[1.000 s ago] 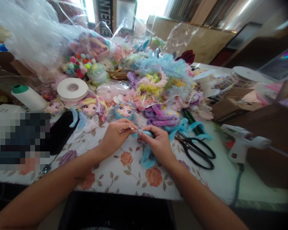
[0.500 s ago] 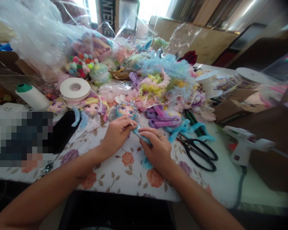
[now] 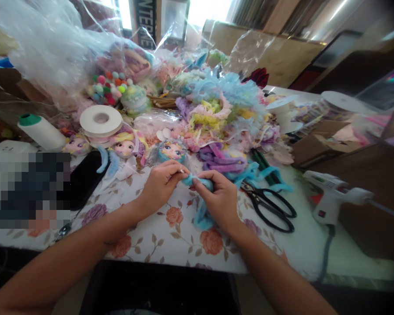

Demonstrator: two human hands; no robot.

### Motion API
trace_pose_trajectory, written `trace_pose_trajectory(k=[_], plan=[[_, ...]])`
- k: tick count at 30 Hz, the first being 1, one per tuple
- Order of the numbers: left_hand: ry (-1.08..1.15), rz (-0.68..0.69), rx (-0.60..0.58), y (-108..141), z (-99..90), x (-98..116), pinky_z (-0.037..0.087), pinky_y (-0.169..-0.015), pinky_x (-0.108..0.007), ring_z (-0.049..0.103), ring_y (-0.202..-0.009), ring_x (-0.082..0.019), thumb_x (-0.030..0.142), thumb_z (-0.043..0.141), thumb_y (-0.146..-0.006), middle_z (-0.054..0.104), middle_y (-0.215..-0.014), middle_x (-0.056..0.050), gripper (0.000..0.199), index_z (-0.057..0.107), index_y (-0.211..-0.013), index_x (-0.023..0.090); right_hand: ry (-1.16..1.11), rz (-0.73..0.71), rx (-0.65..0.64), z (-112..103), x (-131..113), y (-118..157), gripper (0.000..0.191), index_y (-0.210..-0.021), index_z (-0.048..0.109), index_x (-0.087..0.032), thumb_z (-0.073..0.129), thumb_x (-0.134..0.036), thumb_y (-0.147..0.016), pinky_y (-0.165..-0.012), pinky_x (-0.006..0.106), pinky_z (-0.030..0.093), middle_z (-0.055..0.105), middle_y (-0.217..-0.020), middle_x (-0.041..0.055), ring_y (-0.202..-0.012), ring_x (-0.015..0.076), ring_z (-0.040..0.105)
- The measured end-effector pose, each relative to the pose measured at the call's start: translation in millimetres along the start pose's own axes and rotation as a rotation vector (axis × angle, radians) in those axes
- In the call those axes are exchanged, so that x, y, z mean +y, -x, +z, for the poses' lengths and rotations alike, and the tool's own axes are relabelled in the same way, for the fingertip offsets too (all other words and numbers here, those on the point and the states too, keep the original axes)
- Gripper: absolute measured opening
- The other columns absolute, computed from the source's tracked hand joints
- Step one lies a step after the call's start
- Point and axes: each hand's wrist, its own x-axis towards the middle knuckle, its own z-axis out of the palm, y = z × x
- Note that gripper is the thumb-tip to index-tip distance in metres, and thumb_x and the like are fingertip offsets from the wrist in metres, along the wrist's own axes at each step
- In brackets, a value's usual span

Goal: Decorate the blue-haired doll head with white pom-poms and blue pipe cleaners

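A fuzzy light-blue strip [image 3: 203, 214] is pinched between my two hands above the floral tablecloth, its loose end hanging down below the right palm. My left hand [image 3: 162, 181] is closed, with fingertips and thumb gripping one end of the strip. My right hand [image 3: 218, 194] is closed around the strip, thumb against it, a short way to the right. Just beyond my fingers lies a doll head [image 3: 171, 150] with grey-blue hair. Black-handled scissors [image 3: 272, 210] rest to the right of my right hand.
A white glue gun [image 3: 328, 192] stands at the right by a cardboard box [image 3: 374, 210]. Purple fuzzy strips [image 3: 219, 159] and more blue strips [image 3: 265, 175] lie behind the scissors. Ribbon spool [image 3: 101, 120], thread cone [image 3: 41, 131] and dark phone [image 3: 85, 179] are on the left.
My right hand has turned and lifted slightly, showing more of the blue strip between its thumb and fingers. The left hand keeps its pinch almost in place.
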Motion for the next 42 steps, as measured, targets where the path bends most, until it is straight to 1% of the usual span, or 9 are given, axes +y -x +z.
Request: trace_pose_trajectory(k=[4, 16, 19, 22, 27, 32, 35, 38, 42], plan=[[0.018, 0.072, -0.004, 0, -0.5, 1, 0.050, -0.073, -0.024, 0.063, -0.077, -0.014, 0.019, 0.059, -0.090, 0.068, -0.084, -0.003, 0.012, 0.069, -0.083, 0.017, -0.126, 0.118, -0.056, -2, -3, -3, 0.012, -0.079, 0.063, -0.020, 0.069, -0.031, -0.081, -0.054, 0.024, 0.052, 0.070, -0.061, -0.0014, -0.056, 0.0162, 0.068], [-0.024, 0.141, -0.052, -1, -3.7, 3, 0.052, -0.070, -0.025, 0.063, -0.075, -0.014, 0.023, 0.054, -0.093, 0.068, -0.084, -0.006, 0.019, 0.070, -0.086, 0.018, -0.171, 0.122, -0.097, -3, -2, -4, 0.016, -0.080, 0.060, -0.021, 0.069, -0.034, -0.081, -0.050, 0.025, 0.051, 0.067, -0.057, -0.0020, -0.051, 0.0154, 0.063], [-0.013, 0.154, -0.044, -1, -3.6, 2, 0.052, -0.071, -0.025, 0.063, -0.075, -0.014, 0.023, 0.054, -0.093, 0.068, -0.084, -0.006, 0.018, 0.071, -0.087, 0.019, -0.276, 0.150, -0.130, -3, 1, -6, 0.019, -0.079, 0.060, -0.021, 0.071, -0.036, -0.079, -0.051, 0.025, 0.052, 0.068, -0.070, -0.0010, -0.053, 0.0133, 0.062], [0.012, 0.131, -0.044, -1, -3.8, 2, 0.052, -0.073, -0.026, 0.064, -0.077, -0.015, 0.022, 0.056, -0.092, 0.068, -0.085, -0.006, 0.017, 0.071, -0.086, 0.019, -0.433, 0.243, -0.197, -4, 6, -9, 0.024, -0.078, 0.060, -0.021, 0.076, -0.038, -0.075, -0.058, 0.026, 0.056, 0.067, -0.085, -0.0008, -0.061, 0.0124, 0.066], [0.131, -0.034, -0.062, -2, -2.5, 3, 0.052, -0.075, -0.027, 0.063, -0.080, -0.015, 0.025, 0.060, -0.090, 0.069, -0.089, -0.006, 0.012, 0.070, -0.090, 0.018, -0.572, 0.413, -0.237, -4, 11, -11, 0.031, -0.080, 0.058, -0.020, 0.079, -0.041, -0.071, -0.061, 0.027, 0.058, 0.064, -0.070, -0.0042, -0.059, 0.0139, 0.068], [0.323, -0.267, -0.041, -2, 1.4, 2, 0.052, -0.065, -0.024, 0.063, -0.077, -0.014, 0.035, 0.069, -0.083, 0.068, -0.092, -0.006, 0.033, 0.065, -0.111, 0.018, -0.510, 0.316, -0.079, -2, 10, -10, 0.028, -0.079, 0.059, -0.020, 0.078, -0.040, -0.072, -0.065, 0.029, 0.059, 0.065, -0.078, -0.0005, -0.068, 0.0158, 0.068], [0.249, -0.246, -0.044, -2, 2.1, 1, 0.053, -0.068, -0.026, 0.064, -0.077, -0.016, 0.034, 0.079, -0.072, 0.068, -0.087, -0.005, 0.032, 0.069, -0.097, 0.017, -0.374, 0.174, -0.038, -1, 6, -9, 0.022, -0.076, 0.061, -0.021, 0.075, -0.037, -0.074, -0.062, 0.027, 0.057, 0.067, -0.084, 0.0012, -0.069, 0.0152, 0.065], [0.190, -0.207, -0.071, -1, 1.3, 1, 0.053, -0.070, -0.028, 0.064, -0.074, -0.016, 0.035, 0.076, -0.077, 0.068, -0.082, -0.005, 0.020, 0.072, -0.084, 0.017, -0.283, 0.083, -0.045, -1, 2, -6, 0.018, -0.075, 0.061, -0.021, 0.073, -0.035, -0.077, -0.057, 0.025, 0.053, 0.066, -0.082, 0.0015, -0.065, 0.0138, 0.062], [0.320, -0.211, -0.054, -1, 1.3, 0, 0.055, -0.070, -0.029, 0.066, -0.075, -0.017, 0.035, 0.076, -0.076, 0.071, -0.081, -0.006, 0.019, 0.075, -0.082, 0.017, -0.197, 0.034, -0.037, -1, 3, -3, 0.014, -0.077, 0.064, -0.021, 0.072, -0.032, -0.079, -0.057, 0.025, 0.049, 0.065, -0.074, -0.0003, -0.062, 0.0133, 0.059]])
